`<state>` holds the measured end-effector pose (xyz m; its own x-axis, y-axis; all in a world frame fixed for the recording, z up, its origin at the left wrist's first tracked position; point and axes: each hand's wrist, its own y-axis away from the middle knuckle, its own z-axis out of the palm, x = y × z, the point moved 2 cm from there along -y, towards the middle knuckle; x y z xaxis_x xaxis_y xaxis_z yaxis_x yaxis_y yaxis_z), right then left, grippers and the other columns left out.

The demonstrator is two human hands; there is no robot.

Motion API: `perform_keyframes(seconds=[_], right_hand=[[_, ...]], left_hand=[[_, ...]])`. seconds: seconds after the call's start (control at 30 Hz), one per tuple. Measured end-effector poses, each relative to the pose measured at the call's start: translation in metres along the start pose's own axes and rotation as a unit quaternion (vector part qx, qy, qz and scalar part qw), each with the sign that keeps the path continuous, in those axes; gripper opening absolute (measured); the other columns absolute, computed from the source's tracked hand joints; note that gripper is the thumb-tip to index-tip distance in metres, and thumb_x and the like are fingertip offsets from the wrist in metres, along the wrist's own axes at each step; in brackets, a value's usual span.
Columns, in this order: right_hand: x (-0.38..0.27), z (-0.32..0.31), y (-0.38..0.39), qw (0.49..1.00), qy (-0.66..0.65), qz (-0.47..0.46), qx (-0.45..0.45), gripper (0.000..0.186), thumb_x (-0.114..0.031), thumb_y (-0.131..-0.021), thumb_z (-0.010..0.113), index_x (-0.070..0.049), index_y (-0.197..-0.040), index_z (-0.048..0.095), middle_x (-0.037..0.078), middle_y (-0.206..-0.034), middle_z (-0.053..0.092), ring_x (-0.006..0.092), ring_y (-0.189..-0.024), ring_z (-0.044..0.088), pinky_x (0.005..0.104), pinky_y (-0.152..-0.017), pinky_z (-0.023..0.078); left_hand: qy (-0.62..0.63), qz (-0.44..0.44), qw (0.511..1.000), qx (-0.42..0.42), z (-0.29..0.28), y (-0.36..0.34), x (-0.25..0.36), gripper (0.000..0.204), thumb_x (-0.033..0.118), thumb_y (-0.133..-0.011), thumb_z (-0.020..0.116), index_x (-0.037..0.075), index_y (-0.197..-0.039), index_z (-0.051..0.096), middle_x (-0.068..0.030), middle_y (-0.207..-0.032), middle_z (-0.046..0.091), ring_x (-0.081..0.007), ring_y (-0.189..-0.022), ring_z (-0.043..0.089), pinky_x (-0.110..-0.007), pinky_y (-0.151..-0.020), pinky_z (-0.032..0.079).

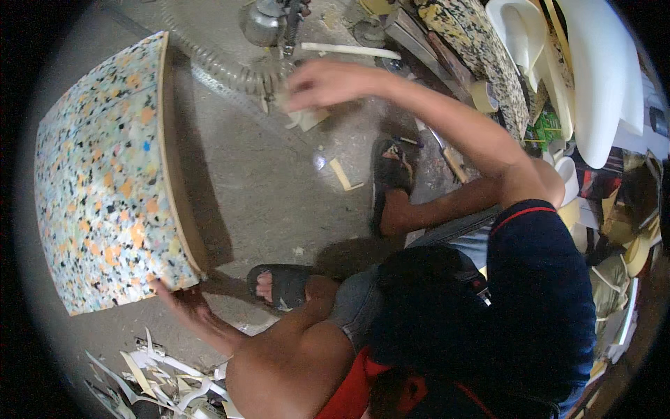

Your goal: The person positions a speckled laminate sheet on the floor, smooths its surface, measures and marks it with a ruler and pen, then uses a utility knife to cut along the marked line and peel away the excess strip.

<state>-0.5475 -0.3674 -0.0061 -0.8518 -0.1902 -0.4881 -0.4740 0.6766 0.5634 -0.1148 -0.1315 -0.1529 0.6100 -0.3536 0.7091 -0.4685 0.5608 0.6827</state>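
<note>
Foam, flecked orange and black, is forming a speckled block to the left of both hands, its long axis running up and down the view. The left hand is touching its bottom right corner — by far the nearer hand; whether its fingers are closing underneath, I cannot tell. Well apart, the right hand is blurring near a clear coiled hose — its grip I cannot tell. Pale offcuts are lying below the block.

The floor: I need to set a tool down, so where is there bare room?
The bare floor between the speckled panel, the cream scrap and the lower sandal looks free. Crowded: offcuts at lower left, white pieces at upper right.
</note>
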Motion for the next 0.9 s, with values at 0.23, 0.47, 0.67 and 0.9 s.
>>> perform_keyframes(seconds=[0.23,0.47,0.67,0.9], right_hand=[[0.227,0.084,0.162,0.95,0.133,0.28,-0.038,0.027,-0.02,-0.082,0.064,0.004,-0.094,0.071,0.027,-0.096,0.072,0.0462,-0.091,0.07,0.053,-0.081,0.056],[0.296,0.183,0.211,0.928,0.24,0.282,0.05,0.037,-0.022,-0.084,0.068,-0.005,-0.115,0.059,0.019,-0.082,0.072,0.0397,-0.084,0.073,0.052,-0.072,0.058],[0.286,0.167,0.203,0.938,0.211,0.275,-0.023,0.041,-0.02,-0.081,0.067,-0.003,-0.117,0.059,0.018,-0.085,0.072,0.0409,-0.081,0.073,0.0527,-0.068,0.059],[0.217,0.11,0.16,0.956,0.166,0.147,0.194,0.028,-0.015,-0.081,0.063,-0.001,-0.105,0.066,0.028,-0.103,0.066,0.0493,-0.091,0.066,0.0581,-0.083,0.055]], left_hand=[[0.024,0.005,1.0,0.007,-0.014,-0.029,0.01,0.092,0.055,-0.088,0.076,0.006,-0.156,0.038,-0.0168,-0.157,0.043,-0.0385,-0.141,0.045,-0.06,-0.109,0.042],[0.064,-0.024,0.998,-0.017,-0.014,-0.033,0.011,0.081,0.045,-0.09,0.078,0.008,-0.152,0.044,-0.0169,-0.152,0.05,-0.036,-0.136,0.051,-0.061,-0.105,0.047],[0.066,-0.037,0.997,0.022,0.019,0.004,-0.002,0.077,0.047,-0.092,0.074,0.004,-0.149,0.045,-0.02,-0.146,0.052,-0.0393,-0.132,0.052,-0.06,-0.104,0.048],[0.133,-0.003,0.989,-0.065,0.035,0.018,0.001,0.072,0.044,-0.096,0.067,0.003,-0.149,0.042,-0.0219,-0.147,0.049,-0.0407,-0.134,0.049,-0.059,-0.109,0.042]])
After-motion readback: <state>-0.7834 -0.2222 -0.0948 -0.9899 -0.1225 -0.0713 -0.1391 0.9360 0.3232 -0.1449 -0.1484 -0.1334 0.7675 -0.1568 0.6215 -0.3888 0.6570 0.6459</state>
